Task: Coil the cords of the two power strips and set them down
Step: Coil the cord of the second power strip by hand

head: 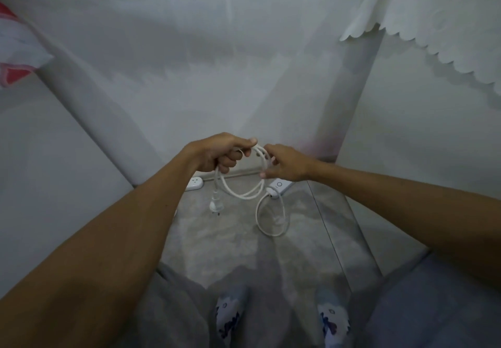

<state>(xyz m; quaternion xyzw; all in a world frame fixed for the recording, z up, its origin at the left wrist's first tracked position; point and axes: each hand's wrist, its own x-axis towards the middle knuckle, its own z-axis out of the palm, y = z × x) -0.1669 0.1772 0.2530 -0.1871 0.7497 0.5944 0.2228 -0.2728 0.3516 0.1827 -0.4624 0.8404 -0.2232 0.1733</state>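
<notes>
The person's left hand (219, 155) has its fingers curled round a gathered white cord (245, 194), with the thumb lying on top of the strands. The right hand (284, 164) pinches the same coil on its other side, fingers bent round the strands. The two hands are close together, held above the floor (230, 244). Between them the coil hangs down in what look like two loops, though the blur makes the count unsure.

One plug (216, 206) dangles below the left hand at the cord's free end. The other end drops into one loose loop (274, 235) and joins the end of the right power strip (279, 186), which lies on the floor by the wall. The left power strip (194, 183), the second of two, lies near it, partly hidden behind the left forearm; its own cord cannot be made out.

Two feet (230, 312) in patterned footwear stand at the bottom edge. A red and white bag (19, 46) shows at the left edge; what it holds cannot be told. One white scalloped cloth (423, 17) hangs at the upper right.
</notes>
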